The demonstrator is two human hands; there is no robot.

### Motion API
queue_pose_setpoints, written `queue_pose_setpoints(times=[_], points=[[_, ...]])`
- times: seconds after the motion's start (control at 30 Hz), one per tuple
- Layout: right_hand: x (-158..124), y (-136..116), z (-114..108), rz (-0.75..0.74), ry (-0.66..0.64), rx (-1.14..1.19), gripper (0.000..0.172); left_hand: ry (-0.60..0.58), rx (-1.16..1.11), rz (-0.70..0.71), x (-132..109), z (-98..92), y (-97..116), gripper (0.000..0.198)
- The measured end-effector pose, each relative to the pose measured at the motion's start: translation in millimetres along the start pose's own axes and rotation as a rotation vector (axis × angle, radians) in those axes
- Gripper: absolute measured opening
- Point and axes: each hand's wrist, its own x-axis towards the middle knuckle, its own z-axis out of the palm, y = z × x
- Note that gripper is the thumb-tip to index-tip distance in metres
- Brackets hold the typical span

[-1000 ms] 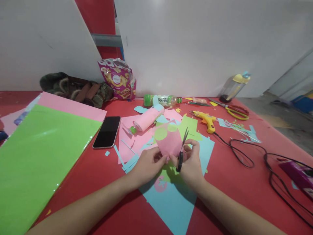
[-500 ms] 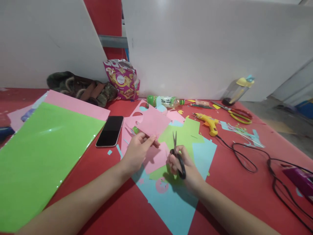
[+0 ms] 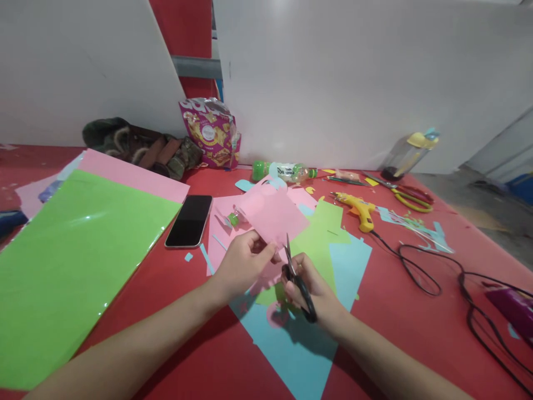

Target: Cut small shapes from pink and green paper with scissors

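Observation:
My left hand (image 3: 242,264) pinches the near edge of a pink paper sheet (image 3: 272,214) with round holes cut in its far edge, holding it above the red table (image 3: 175,311). My right hand (image 3: 310,286) grips small black scissors (image 3: 296,278), their blades pointing up at the sheet's near right edge. Under both hands lie a green paper sheet (image 3: 318,239), a light blue sheet (image 3: 291,344) and more pink paper. A small pink cut-out (image 3: 276,315) rests on the blue sheet.
A black phone (image 3: 189,220) lies left of the papers, beside large green (image 3: 62,266) and pink sheets. A yellow glue gun (image 3: 358,206) with a black cable (image 3: 433,278), red-yellow scissors (image 3: 406,195), bottles, a snack bag (image 3: 210,133) and paper scraps lie further back.
The pink sheet has come down and rightward toward the scissors. My right hand has brought the scissor blades up to the sheet's edge.

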Motion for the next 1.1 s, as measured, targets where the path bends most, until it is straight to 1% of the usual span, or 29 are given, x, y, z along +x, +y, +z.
queue_pose_setpoints(times=[0.13, 0.3, 0.53, 0.77, 0.93, 1.1], points=[[0.5, -1.6, 0.4, -0.007, 0.000, 0.006, 0.041, -0.026, 0.030, 0.005, -1.1, 0.8, -0.7, 0.014], [0.3, -1.7, -0.1, -0.019, 0.007, 0.000, 0.041, -0.030, 0.044, -0.002, -2.1, 0.9, -0.5, 0.014], [1.8, -2.2, 0.3, -0.017, 0.036, 0.016, 0.041, -0.033, 0.104, 0.029, 1.0, -2.9, -0.9, 0.015], [0.4, 0.9, -0.6, -0.035, 0.051, 0.032, 0.040, -0.067, 0.154, 0.050, 1.4, -7.4, 2.3, 0.015], [1.0, 0.1, -0.7, -0.024, 0.062, 0.019, 0.039, -0.106, 0.208, 0.060, 3.4, -12.5, 5.0, 0.016], [0.2, -3.5, 2.4, 0.007, 0.091, 0.018, 0.041, -0.175, 0.228, 0.052, 6.7, -18.9, 6.2, 0.016]])
